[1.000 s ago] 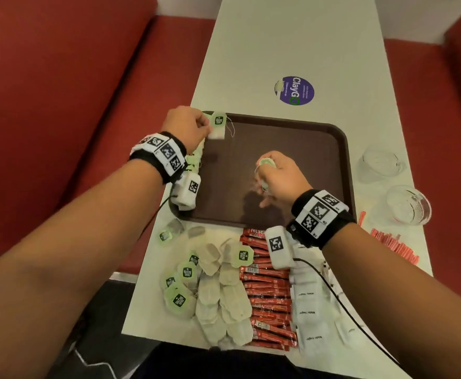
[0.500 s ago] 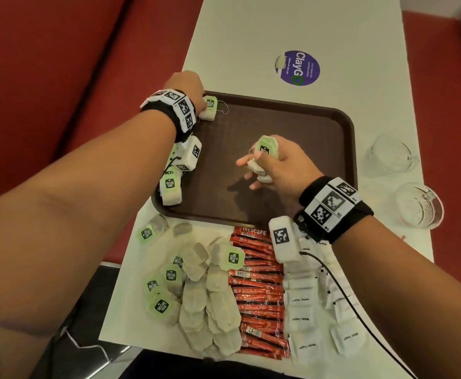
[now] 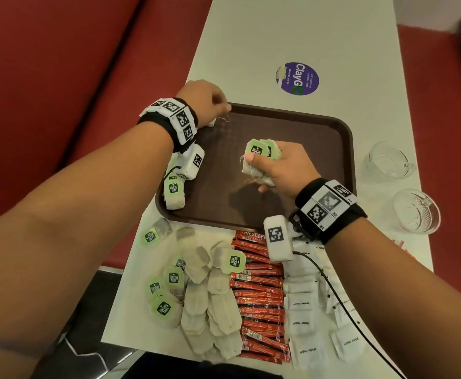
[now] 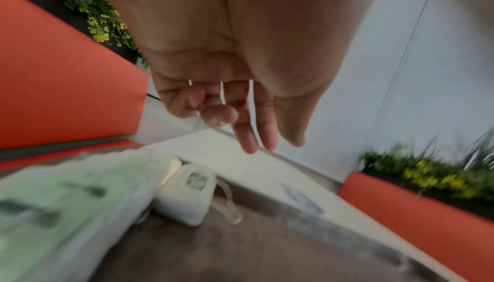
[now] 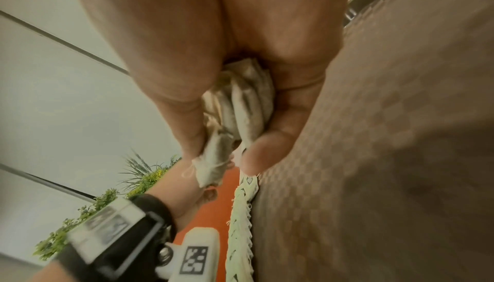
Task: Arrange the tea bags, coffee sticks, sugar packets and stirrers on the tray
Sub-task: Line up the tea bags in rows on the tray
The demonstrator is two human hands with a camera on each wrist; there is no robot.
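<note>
A brown tray lies in the middle of the white table. My left hand hovers over its far-left corner with loose fingers and holds nothing. Just below it a tea bag lies flat in that corner, partly hidden under the hand in the head view. More tea bags line the tray's left edge beneath my wrist. My right hand is above the tray's middle and grips a bunch of tea bags with green tags.
On the table in front of the tray lie loose tea bags, red coffee sticks and white sugar packets. Two glass cups stand right of the tray. Red stirrers peek out behind my right arm. Red benches flank the table.
My left hand set its tea bag down in the tray's far-left corner and let go. The right hand turned its bunch of tea bags, tags now facing up.
</note>
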